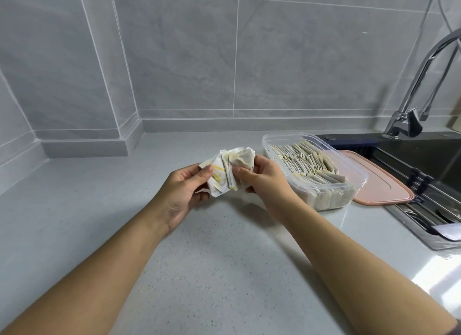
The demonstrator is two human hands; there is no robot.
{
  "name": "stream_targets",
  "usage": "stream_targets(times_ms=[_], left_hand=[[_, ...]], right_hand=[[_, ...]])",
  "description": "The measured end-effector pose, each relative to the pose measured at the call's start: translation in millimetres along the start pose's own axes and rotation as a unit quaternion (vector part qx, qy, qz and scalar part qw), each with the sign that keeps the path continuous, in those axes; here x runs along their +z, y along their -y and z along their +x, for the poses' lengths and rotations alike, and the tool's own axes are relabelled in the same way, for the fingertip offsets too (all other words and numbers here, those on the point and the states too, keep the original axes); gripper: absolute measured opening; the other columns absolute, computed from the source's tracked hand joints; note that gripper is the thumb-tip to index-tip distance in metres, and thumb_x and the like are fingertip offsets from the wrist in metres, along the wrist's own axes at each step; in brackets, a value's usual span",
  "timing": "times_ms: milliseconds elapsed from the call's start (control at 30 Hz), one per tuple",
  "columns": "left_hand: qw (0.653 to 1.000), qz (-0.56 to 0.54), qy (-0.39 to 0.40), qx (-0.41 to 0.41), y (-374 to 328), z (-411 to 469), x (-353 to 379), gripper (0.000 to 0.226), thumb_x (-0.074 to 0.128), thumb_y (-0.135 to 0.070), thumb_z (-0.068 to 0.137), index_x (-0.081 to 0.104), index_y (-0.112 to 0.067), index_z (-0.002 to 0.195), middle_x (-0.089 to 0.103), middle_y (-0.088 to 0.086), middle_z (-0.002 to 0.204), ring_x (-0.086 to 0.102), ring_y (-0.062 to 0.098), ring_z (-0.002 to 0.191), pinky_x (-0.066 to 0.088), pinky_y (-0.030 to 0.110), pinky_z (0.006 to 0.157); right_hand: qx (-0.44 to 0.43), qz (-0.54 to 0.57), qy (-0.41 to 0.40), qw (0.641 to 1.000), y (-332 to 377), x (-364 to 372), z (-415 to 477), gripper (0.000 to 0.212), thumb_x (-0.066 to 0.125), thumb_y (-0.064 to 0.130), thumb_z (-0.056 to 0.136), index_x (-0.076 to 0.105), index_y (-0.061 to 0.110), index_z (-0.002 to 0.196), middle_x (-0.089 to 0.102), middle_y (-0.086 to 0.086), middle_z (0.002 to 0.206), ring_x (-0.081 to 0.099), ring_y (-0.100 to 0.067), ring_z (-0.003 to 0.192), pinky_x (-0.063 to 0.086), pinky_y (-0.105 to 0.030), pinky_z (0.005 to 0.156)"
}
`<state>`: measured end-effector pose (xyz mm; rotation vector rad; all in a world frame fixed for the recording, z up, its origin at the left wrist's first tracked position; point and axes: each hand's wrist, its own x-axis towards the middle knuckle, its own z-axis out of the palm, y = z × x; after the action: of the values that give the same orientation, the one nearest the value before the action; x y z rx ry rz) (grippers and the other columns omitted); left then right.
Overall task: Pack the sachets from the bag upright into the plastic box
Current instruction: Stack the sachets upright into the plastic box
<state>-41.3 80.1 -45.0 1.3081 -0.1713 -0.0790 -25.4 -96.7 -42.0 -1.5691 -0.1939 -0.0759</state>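
**Asker:** How far along are you?

**Me:** Close to the end, I'd judge. The plastic box (287, 135) stands on the surface (212, 247) at about two o'clock from my hands. Rows of sachets (306, 165) stand on edge in it, filling it almost wall to wall.

**Asker:** And the bag?

**Me:** The bag (224, 170) is held up in front of me, at twelve o'clock, crumpled and slack. My left hand (184, 187) pinches its printed side between thumb and curled fingers. My right hand (264, 177) grips the other side, thumb pressed on a greyish piece that may be a last sachet. I can't tell whether more are hidden in the folds.

**Asker:** So what's left?

**Me:** Probably just emptying the bag and slotting any last sachets upright into whatever gap remains. The rows look tight, so that could be fiddly. The pink lid (374, 180) lies flat at three o'clock of the box, partly under it, so the box isn't closed yet.
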Motion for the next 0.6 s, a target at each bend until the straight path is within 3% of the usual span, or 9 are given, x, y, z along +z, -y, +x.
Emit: stream_targets(times_ms=[133,233,367,500,600], left_hand=[[1.0,0.007,-0.023,-0.013,1,3,-4,0.023,0.062,-0.029,0.083,0.075,-0.01,0.088,0.065,0.017,0.097,0.049,0.029,0.092,0.039,0.032,0.07],[0.996,0.083,-0.035,-0.002,3,3,-5,0.025,0.056,-0.027,0.093,0.076,-0.014,0.083,0.066,0.015,0.089,0.049,0.027,0.085,0.037,0.03,0.064],[0.986,0.152,-0.032,0.057,5,1,0,0.024,0.059,-0.031,0.089,0.075,-0.018,0.076,0.065,0.004,0.068,0.046,0.023,0.067,0.038,0.029,0.058],[0.981,0.165,-0.015,0.1,6,0,2,0.015,0.064,-0.03,0.08,0.075,-0.02,0.079,0.067,0.007,0.072,0.056,0.019,0.066,0.049,0.026,0.061],[0.98,0.153,-0.037,0.123,10,2,4,0.015,0.065,-0.021,0.082,0.073,-0.011,0.09,0.066,0.007,0.085,0.066,0.018,0.076,0.056,0.024,0.067]], right_hand=[[-0.098,-0.15,-0.037,0.983,0,3,-1,0.015,0.07,0.009,0.083,0.063,0.012,0.095,0.065,0.005,0.079,0.058,-0.006,0.069,0.048,-0.024,0.065],[-0.142,-0.261,-0.035,0.954,0,3,-4,0.014,0.069,0.013,0.081,0.061,0.018,0.091,0.058,0.012,0.068,0.048,0.001,0.059,0.038,-0.011,0.056],[-0.138,-0.257,-0.028,0.956,-2,6,-5,0.014,0.069,0.018,0.083,0.06,0.017,0.093,0.057,0.012,0.069,0.049,0.001,0.059,0.039,-0.011,0.057],[-0.089,-0.186,-0.001,0.978,-7,10,-2,0.012,0.066,0.024,0.088,0.061,0.017,0.097,0.064,0.003,0.077,0.059,-0.011,0.066,0.053,-0.032,0.064],[-0.064,-0.175,0.029,0.982,-12,13,-2,0.013,0.057,0.027,0.095,0.06,0.017,0.104,0.062,0.009,0.082,0.057,-0.007,0.074,0.049,-0.031,0.071]])
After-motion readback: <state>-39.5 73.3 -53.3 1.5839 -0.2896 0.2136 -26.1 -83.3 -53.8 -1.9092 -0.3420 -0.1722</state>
